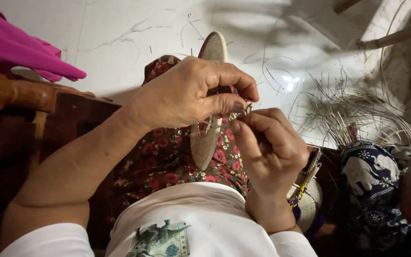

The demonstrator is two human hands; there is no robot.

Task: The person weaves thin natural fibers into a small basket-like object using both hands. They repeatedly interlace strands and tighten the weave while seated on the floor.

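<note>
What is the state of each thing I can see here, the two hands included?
Left hand: closed on the woven disc, fingers curled over its edge.
Right hand: fingertips pinched at the disc's edge, against the left fingers.
Woven disc: held edge-on over the lap, tilted, partly hidden by the left hand.
Loose fibre strands: scattered in a tangle on the white floor.
Pink cloth: lying crumpled on the wooden furniture.

Bright light washes the pale cracked floor (120,38), with a small glare spot right of centre. Soft shadows stripe its upper edge. Dim lower corners swallow the dark wooden furniture (20,123). Hands sharp, slight edge softness.
</note>
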